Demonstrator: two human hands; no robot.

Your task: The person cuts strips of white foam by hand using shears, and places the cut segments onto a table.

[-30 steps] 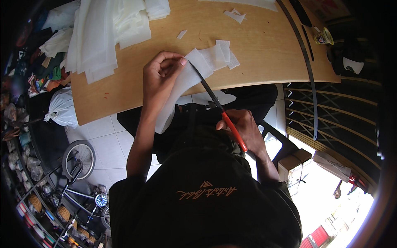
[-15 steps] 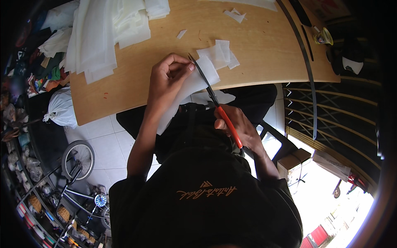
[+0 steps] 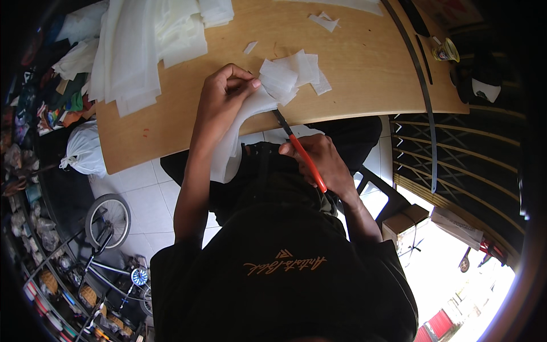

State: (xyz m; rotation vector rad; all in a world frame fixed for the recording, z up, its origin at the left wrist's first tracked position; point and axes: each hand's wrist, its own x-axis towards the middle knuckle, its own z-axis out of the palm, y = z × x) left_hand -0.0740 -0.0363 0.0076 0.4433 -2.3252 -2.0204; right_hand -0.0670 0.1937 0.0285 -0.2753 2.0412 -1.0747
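Note:
My left hand (image 3: 225, 94) pinches the edge of a thin white sheet strip (image 3: 227, 145) between thumb and fingers, over the table's near edge. The strip hangs below the hand toward my lap, its lower end curled. My right hand (image 3: 322, 157) grips scissors (image 3: 307, 162) with red handles and dark blades. Only the lower part of the blades shows; the rest passes behind the white material. A small dark tip peeks out beside my left fingers. Just beyond the strip, overlapping cut white pieces (image 3: 306, 68) lie on the wooden table (image 3: 364, 68).
Long white strips (image 3: 128, 62) are piled at the far left of the table. Small scraps (image 3: 323, 21) lie farther back. A long dark metal strip (image 3: 424, 97) crosses the right end, near a yellow cup (image 3: 445, 50). A white sack (image 3: 85, 148) stands at left.
The scissors have shifted down and left, their blades now mostly behind the material. Another white piece lies on the cut ones. My left hand has moved slightly left with the strip.

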